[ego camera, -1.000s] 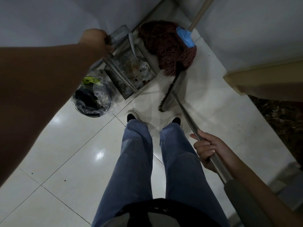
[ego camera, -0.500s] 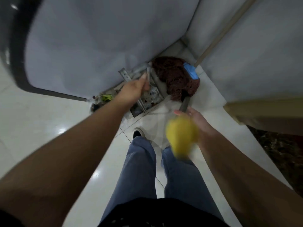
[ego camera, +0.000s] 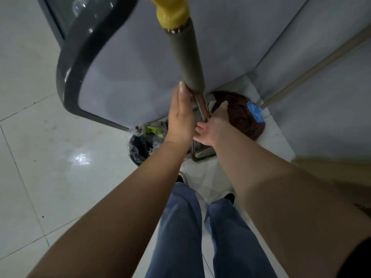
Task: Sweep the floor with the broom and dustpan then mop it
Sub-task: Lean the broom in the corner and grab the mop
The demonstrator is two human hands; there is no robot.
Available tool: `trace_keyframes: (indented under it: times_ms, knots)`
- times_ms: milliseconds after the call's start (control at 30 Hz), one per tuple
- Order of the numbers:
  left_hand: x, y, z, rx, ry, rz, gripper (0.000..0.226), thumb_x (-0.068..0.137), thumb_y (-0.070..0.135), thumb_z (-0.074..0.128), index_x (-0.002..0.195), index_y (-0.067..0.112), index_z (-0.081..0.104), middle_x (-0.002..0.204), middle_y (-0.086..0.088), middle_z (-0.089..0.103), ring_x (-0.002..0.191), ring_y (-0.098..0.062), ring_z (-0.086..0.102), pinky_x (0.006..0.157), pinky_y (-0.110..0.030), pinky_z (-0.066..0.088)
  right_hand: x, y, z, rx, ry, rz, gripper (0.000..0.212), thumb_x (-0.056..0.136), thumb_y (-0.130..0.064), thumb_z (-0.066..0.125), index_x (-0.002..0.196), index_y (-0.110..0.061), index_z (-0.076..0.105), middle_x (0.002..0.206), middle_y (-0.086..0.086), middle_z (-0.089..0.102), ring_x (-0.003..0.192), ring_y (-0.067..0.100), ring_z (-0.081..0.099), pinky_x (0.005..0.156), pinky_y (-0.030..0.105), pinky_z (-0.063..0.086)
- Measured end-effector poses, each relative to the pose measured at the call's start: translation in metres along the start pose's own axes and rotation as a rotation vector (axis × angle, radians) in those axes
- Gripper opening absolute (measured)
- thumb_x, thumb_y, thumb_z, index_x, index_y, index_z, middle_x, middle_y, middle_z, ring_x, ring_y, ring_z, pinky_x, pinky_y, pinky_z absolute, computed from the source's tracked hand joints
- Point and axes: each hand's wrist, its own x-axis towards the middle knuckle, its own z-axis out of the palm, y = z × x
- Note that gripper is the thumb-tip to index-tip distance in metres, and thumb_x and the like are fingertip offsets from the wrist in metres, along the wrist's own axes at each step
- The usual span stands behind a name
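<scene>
The broom handle stands nearly upright in front of me, with a yellow cap on top, a grey grip and a metal shaft below. My left hand lies flat along its left side, fingers straight, fingertips touching the grey grip. My right hand grips the metal shaft just below. The metal dustpan stands on the floor behind my hands, mostly hidden. In the corner leans the mop, with its maroon head, blue clamp and wooden pole. The broom's bristles are hidden.
A small bin lined with a plastic bag sits left of the dustpan. A grey-framed panel juts out at the upper left. Walls close the corner ahead. Glossy white floor tiles spread to the left. My shoes stand near the dustpan.
The broom handle has swung up to stand nearly upright. My left hand has let go of the dustpan and come flat against the handle. My right hand has slid down the shaft.
</scene>
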Motion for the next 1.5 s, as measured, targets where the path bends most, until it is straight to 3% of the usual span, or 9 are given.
trace_keyframes:
  times_ms: [100, 233, 467, 567, 733, 900, 1000, 1167, 1500]
  knots:
    - [0.009, -0.005, 0.001, -0.135, -0.049, 0.087, 0.054, 0.088, 0.05, 0.014, 0.12, 0.018, 0.045, 0.115, -0.015, 0.059, 0.114, -0.023, 0.056, 0.102, -0.03, 0.042, 0.01, 0.003, -0.001, -0.375, 0.106, -0.134, 0.076, 0.092, -0.066, 0.008, 0.148, -0.02, 0.029, 0.149, 0.008, 0.036, 0.137, 0.021, 0.034, 0.112, 0.038, 0.022]
    - [0.011, -0.003, 0.017, -0.269, 0.106, 0.057, 0.057, 0.084, 0.05, 0.008, 0.083, 0.012, 0.051, 0.069, -0.009, 0.048, 0.067, -0.022, 0.049, 0.067, -0.031, 0.043, 0.022, 0.018, -0.002, -0.675, 0.155, -0.374, 0.093, 0.077, -0.077, 0.015, 0.147, -0.018, 0.031, 0.147, 0.006, 0.041, 0.135, 0.025, 0.039, 0.114, 0.039, 0.028]
    - [0.032, 0.013, 0.033, -0.274, 0.076, 0.013, 0.058, 0.1, 0.04, 0.003, 0.063, 0.014, 0.039, 0.053, -0.005, 0.039, 0.049, -0.017, 0.04, 0.051, -0.026, 0.034, 0.032, 0.01, -0.014, -0.64, 0.204, -0.327, 0.09, 0.084, -0.075, 0.006, 0.143, -0.016, 0.04, 0.148, 0.011, 0.041, 0.138, 0.029, 0.036, 0.117, 0.048, 0.021]
    - [0.044, 0.014, 0.03, -0.289, 0.074, -0.013, 0.061, 0.1, 0.043, 0.006, 0.06, 0.014, 0.041, 0.048, -0.002, 0.04, 0.044, -0.014, 0.041, 0.05, -0.023, 0.036, 0.031, 0.012, -0.014, -0.699, 0.193, -0.414, 0.073, 0.095, -0.059, 0.007, 0.149, -0.013, 0.026, 0.148, 0.017, 0.037, 0.134, 0.034, 0.039, 0.114, 0.051, 0.024]
    - [0.054, 0.005, 0.028, -0.185, 0.06, -0.087, 0.062, 0.099, 0.049, 0.009, 0.068, 0.012, 0.049, 0.061, -0.004, 0.048, 0.058, -0.016, 0.048, 0.061, -0.024, 0.042, 0.044, 0.014, -0.013, -0.586, 0.121, -0.292, 0.068, 0.095, -0.06, 0.005, 0.152, -0.023, 0.012, 0.156, 0.006, 0.024, 0.141, 0.023, 0.032, 0.119, 0.041, 0.015]
    - [0.056, -0.005, 0.026, -0.023, 0.002, -0.121, 0.063, 0.101, 0.043, 0.014, 0.122, 0.0, 0.054, 0.096, -0.008, 0.064, 0.089, -0.017, 0.063, 0.07, -0.011, 0.05, 0.049, 0.015, -0.012, -0.517, 0.109, -0.236, 0.063, 0.097, -0.057, 0.006, 0.152, -0.026, 0.014, 0.157, 0.003, 0.023, 0.143, 0.021, 0.026, 0.116, 0.038, 0.015]
    - [0.06, 0.004, 0.023, -0.047, 0.012, -0.152, 0.059, 0.1, 0.046, 0.015, 0.12, 0.006, 0.054, 0.094, -0.003, 0.062, 0.08, -0.01, 0.062, 0.072, -0.011, 0.05, 0.044, 0.011, -0.009, -0.576, 0.08, -0.314, 0.063, 0.098, -0.054, 0.008, 0.152, -0.022, 0.014, 0.156, 0.002, 0.024, 0.144, 0.02, 0.024, 0.116, 0.038, 0.016]
    - [0.072, 0.019, 0.019, -0.012, 0.004, -0.182, 0.062, 0.098, 0.051, 0.017, 0.139, 0.011, 0.041, 0.126, -0.005, 0.058, 0.121, -0.017, 0.054, 0.099, -0.025, 0.04, 0.023, -0.007, 0.013, -0.56, -0.021, -0.318, 0.063, 0.097, -0.053, 0.002, 0.152, -0.024, 0.011, 0.157, 0.005, 0.023, 0.143, 0.017, 0.024, 0.118, 0.039, 0.01]
    - [0.072, 0.052, 0.009, 0.293, -0.025, -0.093, 0.052, 0.1, 0.045, 0.026, 0.134, 0.012, 0.047, 0.133, -0.005, 0.053, 0.125, -0.018, 0.046, 0.1, -0.026, 0.032, -0.031, -0.052, 0.023, -0.607, 0.044, -0.411, 0.068, 0.096, -0.059, 0.011, 0.151, -0.019, 0.018, 0.153, 0.007, 0.031, 0.143, 0.025, 0.025, 0.119, 0.046, 0.014]
